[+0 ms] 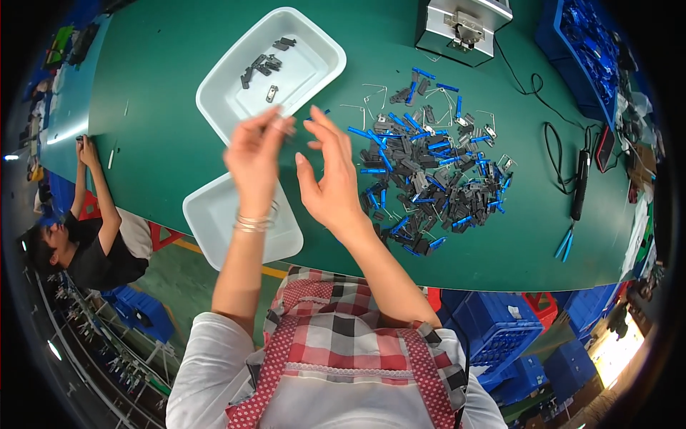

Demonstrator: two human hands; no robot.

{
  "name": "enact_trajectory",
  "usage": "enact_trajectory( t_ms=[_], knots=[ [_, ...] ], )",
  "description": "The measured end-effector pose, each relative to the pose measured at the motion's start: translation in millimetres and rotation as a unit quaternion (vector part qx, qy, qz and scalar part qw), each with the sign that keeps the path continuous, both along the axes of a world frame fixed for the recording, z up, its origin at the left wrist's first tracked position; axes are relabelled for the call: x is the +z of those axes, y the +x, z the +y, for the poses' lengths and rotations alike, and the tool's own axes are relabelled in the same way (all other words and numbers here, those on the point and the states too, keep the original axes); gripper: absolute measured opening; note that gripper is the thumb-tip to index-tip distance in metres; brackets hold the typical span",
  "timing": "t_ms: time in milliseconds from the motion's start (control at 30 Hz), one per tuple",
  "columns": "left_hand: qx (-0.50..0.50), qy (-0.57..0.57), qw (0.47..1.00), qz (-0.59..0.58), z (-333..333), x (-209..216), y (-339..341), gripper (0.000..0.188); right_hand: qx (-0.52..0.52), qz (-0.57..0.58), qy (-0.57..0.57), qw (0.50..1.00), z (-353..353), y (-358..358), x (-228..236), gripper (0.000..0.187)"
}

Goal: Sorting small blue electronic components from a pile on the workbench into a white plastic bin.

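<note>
My left hand [254,154] is raised over the near edge of the white tray [211,89], with thumb and fingers pinched together. Between its fingertips is a small dark part [289,128], smeared by motion. My right hand [330,171] hovers just beside it, thumb and fingers apart, with nothing visible in its grasp. A bit of blue [319,114] shows behind its fingertips; whether they touch it I cannot tell. Inside the white tray lie several small dark grey parts [264,66]. To the right spreads a heap of dark plastic parts, blue pieces and bent wires [436,171].
A second white tray [204,214] sits at the table's near edge. Behind the heap stands a metal device [464,32]. At right are a blue bin [572,57] and a black-handled tool [580,186] with a cable. Another person [86,243] works at far left.
</note>
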State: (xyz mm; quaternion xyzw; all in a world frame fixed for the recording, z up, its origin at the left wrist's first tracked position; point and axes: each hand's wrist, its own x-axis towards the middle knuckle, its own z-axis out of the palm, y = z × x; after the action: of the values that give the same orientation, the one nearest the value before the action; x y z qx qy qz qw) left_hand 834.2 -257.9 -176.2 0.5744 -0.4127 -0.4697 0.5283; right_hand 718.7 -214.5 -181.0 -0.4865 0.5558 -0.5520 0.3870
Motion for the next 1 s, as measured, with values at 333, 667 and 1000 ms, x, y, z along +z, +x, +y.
enact_trajectory(
  t_ms=[333,667,1000],
  knots=[
    [-0.273,-0.044,0.896,-0.348,-6,-9,-9,0.018,0.003,0.405,0.053,0.913,33,-97,-67,0.020],
    [-0.388,-0.127,0.825,-0.391,10,-53,-66,0.026,-0.252,-0.131,0.068,0.956,54,-117,-49,0.010],
    [-0.434,-0.237,0.759,-0.423,-2,-56,-67,0.027,-0.222,-0.419,0.134,0.870,92,-111,-45,0.025]
  ],
)
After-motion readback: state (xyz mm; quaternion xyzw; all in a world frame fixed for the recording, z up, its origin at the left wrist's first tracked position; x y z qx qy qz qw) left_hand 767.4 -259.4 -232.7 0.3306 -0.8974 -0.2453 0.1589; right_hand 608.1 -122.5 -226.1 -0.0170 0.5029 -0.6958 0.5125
